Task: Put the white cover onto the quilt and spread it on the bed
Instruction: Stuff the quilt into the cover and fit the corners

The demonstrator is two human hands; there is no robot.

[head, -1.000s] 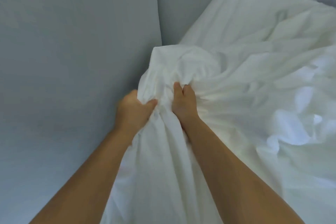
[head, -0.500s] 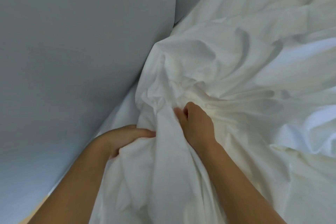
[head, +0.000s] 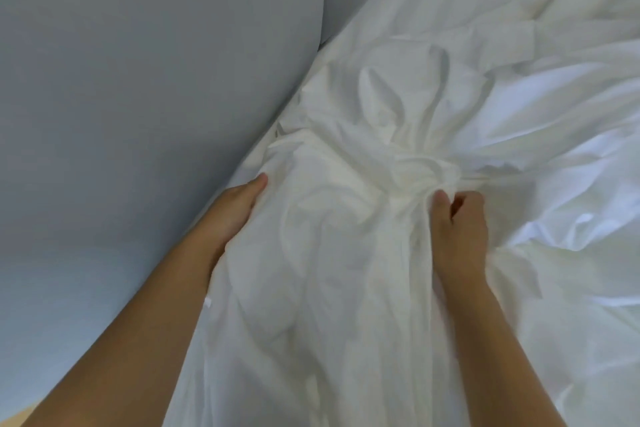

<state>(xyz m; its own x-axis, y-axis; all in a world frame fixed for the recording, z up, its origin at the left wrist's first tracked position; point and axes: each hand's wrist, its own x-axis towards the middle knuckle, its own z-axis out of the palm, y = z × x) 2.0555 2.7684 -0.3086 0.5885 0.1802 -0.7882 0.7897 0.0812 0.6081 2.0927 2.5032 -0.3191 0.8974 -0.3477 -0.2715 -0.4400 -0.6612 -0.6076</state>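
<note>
White cover (head: 346,253) bunched across centre and right of frame, edge against grey padded panel (head: 138,80) at left. Left hand (head: 239,211), centre left, grips cover edge: thumb on top, fingers hidden under cloth. Right hand (head: 460,229), right of centre, fingers curled, pinches knot of gathered folds. Quilt not distinguishable from cover. Likely step: seating corner. Do well: firm grips, draw hands apart evenly, shake folds loose, avoid snagging cloth beside panel.

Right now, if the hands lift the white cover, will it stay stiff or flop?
Probably floppy: the white cover bunches into soft folds where the right hand grips it. Likely light too: its thin creases stand up unsupported.
</note>
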